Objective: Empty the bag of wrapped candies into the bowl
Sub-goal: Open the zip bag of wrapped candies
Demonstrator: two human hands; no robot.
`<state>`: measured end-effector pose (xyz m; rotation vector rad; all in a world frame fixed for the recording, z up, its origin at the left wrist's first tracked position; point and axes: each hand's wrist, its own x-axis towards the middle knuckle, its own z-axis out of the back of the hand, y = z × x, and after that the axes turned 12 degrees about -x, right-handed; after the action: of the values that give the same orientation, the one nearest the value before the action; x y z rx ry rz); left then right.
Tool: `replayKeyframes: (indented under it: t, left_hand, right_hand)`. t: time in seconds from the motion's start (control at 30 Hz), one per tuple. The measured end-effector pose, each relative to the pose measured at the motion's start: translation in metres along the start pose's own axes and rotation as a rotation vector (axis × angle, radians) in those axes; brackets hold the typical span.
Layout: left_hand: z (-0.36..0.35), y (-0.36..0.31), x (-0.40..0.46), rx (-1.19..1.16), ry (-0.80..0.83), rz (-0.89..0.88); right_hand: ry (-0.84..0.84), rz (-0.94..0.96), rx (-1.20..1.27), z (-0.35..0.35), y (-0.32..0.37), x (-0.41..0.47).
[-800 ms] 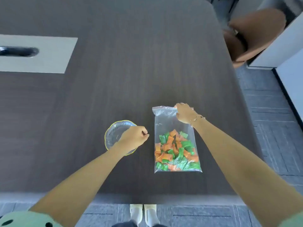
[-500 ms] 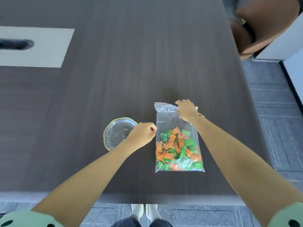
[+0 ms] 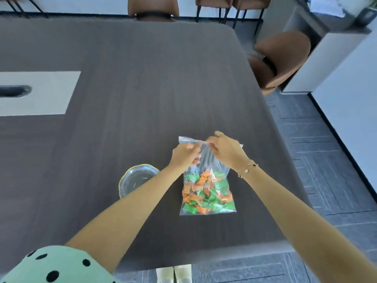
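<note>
A clear plastic bag (image 3: 207,160) lies on the dark table, its lower half full of several orange and green wrapped candies (image 3: 207,193). My left hand (image 3: 184,155) pinches the bag's top edge from the left. My right hand (image 3: 225,149) pinches the same edge from the right, with a ring and a gold bracelet on it. The bag's top is lifted a little off the table between the two hands. An empty glass bowl (image 3: 135,177) with a yellow rim stands just left of the bag, partly hidden by my left forearm.
The dark wooden table (image 3: 142,88) has a white inset panel (image 3: 38,92) with a dark slot at far left. Brown chairs (image 3: 279,60) stand at the right side and far end. The table's near edge is close to my body.
My left hand moved from beside the bowl up to the bag's top edge and took hold of it. The bag's top rose between both hands. The camera tilted up.
</note>
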<state>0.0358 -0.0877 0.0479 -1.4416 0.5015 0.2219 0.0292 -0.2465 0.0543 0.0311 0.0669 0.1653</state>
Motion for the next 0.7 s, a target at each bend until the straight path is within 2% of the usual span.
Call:
replayKeyframes:
  t: [0.27, 0.43, 0.5, 0.57, 0.7]
  left_hand:
    - [-0.002, -0.038, -0.036, -0.166, -0.017, -0.024]
    - [-0.001, -0.058, -0.06, -0.203, 0.064, -0.048]
    - [0.005, -0.058, -0.064, -0.112, 0.086, -0.102]
    - [0.011, -0.054, -0.068, -0.029, 0.123, -0.136]
    - [0.017, -0.042, -0.077, 0.032, 0.218, -0.164]
  right_hand:
    - [-0.08, 0.016, -0.095, 0.057, 0.011, -0.043]
    - [-0.066, 0.018, -0.131, 0.074, 0.018, -0.061]
    - [-0.005, -0.025, -0.007, 0.078, 0.023, -0.066]
    - [0.034, -0.101, 0.225, 0.081, 0.03, -0.07]
    - [0.021, -0.192, 0.528, 0.079, 0.041, -0.073]
